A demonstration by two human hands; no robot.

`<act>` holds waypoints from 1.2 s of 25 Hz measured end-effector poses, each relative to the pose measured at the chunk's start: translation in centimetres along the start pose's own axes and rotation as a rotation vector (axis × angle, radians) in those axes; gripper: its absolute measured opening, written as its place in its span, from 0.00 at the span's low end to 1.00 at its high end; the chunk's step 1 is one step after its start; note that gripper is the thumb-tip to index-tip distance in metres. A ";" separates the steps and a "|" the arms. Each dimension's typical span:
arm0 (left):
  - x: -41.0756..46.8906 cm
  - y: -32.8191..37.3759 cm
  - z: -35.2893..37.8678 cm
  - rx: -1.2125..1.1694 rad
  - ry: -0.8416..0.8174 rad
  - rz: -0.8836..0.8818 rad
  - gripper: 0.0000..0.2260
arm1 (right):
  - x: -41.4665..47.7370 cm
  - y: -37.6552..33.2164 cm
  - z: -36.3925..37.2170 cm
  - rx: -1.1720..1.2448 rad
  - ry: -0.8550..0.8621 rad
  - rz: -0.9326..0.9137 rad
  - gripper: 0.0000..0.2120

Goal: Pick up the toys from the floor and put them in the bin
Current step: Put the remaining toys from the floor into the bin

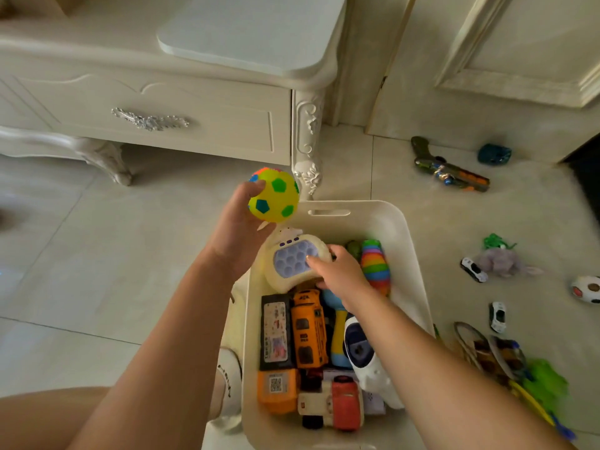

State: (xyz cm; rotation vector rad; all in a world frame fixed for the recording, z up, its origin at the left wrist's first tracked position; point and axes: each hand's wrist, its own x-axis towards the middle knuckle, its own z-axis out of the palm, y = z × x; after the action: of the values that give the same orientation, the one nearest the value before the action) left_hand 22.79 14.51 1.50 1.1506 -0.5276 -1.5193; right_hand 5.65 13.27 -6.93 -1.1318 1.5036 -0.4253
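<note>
Left hand [238,222] cups a smooth yellow ball [273,194] above the far left corner of the bin [412,254]; it could roll off and bounce outside. Right hand [341,274] pinches a rounded cream bubble-pad game [292,259] over the bin's far end, atop boxy plastic trucks [308,329]. Unstable pile could slide.

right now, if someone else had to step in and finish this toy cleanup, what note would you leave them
Left hand: holds the yellow ball above the bin's far left corner, not yet dropped.
Right hand: inside the bin, gripping the cream pop-it game.
Done: orange truck, rainbow toy and several others already binned.
Left on the floor, right of the bin: toy gun, teal toy, two white cars, purple plush, black-and-white ball, and a blurred pile near the right arm.
</note>
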 end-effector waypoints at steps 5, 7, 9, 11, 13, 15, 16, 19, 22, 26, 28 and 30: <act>-0.4 -1.4 -0.3 -0.002 0.048 -0.068 0.25 | 0.0 1.7 1.8 -0.463 0.113 -0.271 0.26; -0.3 -2.0 -0.1 0.020 0.058 -0.109 0.22 | 0.4 1.8 1.9 -0.526 0.059 -0.281 0.27; -0.2 -2.7 0.1 0.069 0.064 -0.186 0.24 | 0.4 1.1 1.3 -0.572 -0.027 -0.291 0.26; -0.3 -3.4 0.4 0.176 0.055 -0.258 0.21 | 0.0 -0.1 0.0 -0.461 0.065 -0.248 0.21; -0.5 -4.1 1.2 0.290 0.046 -0.286 0.14 | -0.8 -1.5 -2.0 0.009 0.145 -0.101 0.15; -0.8 -5.1 2.2 0.377 0.042 -0.297 0.15 | -1.7 -2.3 -3.4 0.422 -0.098 0.021 0.14; -1.0 -5.7 2.8 0.408 0.034 -0.298 0.16 | -2.1 -2.2 -3.9 0.464 -0.209 0.019 0.15; -0.9 -7.6 3.2 0.389 0.035 -0.404 0.25 | -1.9 0.3 -4.3 0.291 -0.116 -0.054 0.24; -0.6 -9.3 2.3 0.570 0.174 -0.355 0.20 | -0.6 2.1 -5.0 0.204 0.197 -0.100 0.27; 0.4 -10.6 0.6 1.205 0.278 0.024 0.24 | 0.4 1.7 -5.1 0.153 0.264 -0.091 0.28; 2.1 -10.9 0.1 1.307 0.184 -0.013 0.31 | 0.9 1.1 -4.4 0.311 0.233 -0.030 0.22; 3.7 -11.0 0.1 1.460 0.070 -0.123 0.37 | 1.4 0.9 -4.1 0.423 0.213 0.010 0.21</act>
State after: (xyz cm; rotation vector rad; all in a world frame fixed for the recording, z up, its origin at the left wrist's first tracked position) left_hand 17.65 14.32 -8.88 2.3077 -1.6643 -1.0424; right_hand 1.71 11.24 -7.23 -0.7620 1.5079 -0.8342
